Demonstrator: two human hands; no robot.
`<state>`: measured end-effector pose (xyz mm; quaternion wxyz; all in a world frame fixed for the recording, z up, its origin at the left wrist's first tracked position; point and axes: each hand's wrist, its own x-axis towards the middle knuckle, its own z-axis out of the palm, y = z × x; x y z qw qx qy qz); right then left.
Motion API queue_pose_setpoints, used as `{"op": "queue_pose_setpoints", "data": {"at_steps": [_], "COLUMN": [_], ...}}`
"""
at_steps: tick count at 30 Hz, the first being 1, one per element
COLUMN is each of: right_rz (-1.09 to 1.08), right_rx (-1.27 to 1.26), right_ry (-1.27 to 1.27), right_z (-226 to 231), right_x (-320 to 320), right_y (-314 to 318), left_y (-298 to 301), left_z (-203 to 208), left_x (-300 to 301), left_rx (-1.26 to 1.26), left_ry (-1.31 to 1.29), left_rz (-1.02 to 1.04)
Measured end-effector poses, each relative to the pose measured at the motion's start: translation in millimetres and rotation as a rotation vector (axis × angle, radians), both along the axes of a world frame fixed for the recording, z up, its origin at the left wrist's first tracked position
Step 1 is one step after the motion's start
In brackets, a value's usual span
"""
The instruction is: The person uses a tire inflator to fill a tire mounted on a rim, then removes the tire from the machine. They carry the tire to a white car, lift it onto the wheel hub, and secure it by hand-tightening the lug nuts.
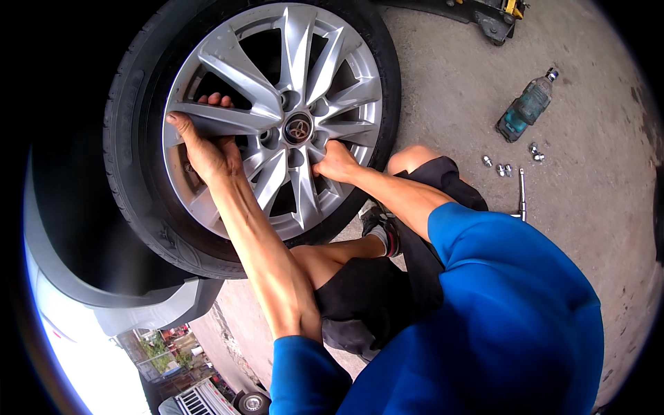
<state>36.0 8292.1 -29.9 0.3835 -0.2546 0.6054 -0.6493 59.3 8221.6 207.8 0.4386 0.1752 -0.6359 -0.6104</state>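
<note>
A car wheel (297, 48), a silver multi-spoke alloy rim inside a black tire (142, 180), stands upright before me at the car's wheel arch. My left hand (211, 152) grips a wide spoke on the rim's left side, thumb along its near edge and fingertips showing past the far edge. At the lower right of the center cap (298, 128), my right hand (336, 163) is closed around a spoke. Its fingertips are hidden in the gap. The lug holes around the cap look bare where they show.
On the concrete to the right lie a teal and black cordless impact wrench (528, 107), several chrome lug nuts (505, 169) and a metal wrench (522, 195). Part of a floor jack (492, 19) shows at the top right. The car's grey bodywork (159, 311) borders the wheel at lower left.
</note>
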Motion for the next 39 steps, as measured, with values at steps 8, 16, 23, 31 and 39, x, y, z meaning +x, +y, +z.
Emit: {"op": "queue_pose_setpoints", "data": {"at_steps": [8,16,23,31,39], "right_rz": [0.073,0.078,0.09,0.037,0.067], "right_rx": [0.057,0.055,0.072,0.105,0.093], "right_ry": [-0.018,-0.035,0.002,0.144,0.107], "right_z": [5,-5,-4,-2,-13], "right_x": [-6,-2,-8,-15,-21], "right_y": [3,-9,-2,-8,-19], "left_y": [-13,-15,-10,-21,-22], "left_z": [-4,-3,-7,-12,-24], "left_x": [2,-3,3,15,29], "left_rx": [0.051,0.015,-0.02,0.052,0.057], "left_ry": [0.018,0.02,-0.005,0.095,0.094], "left_rz": [-0.052,-0.051,0.019,0.144,0.147]}}
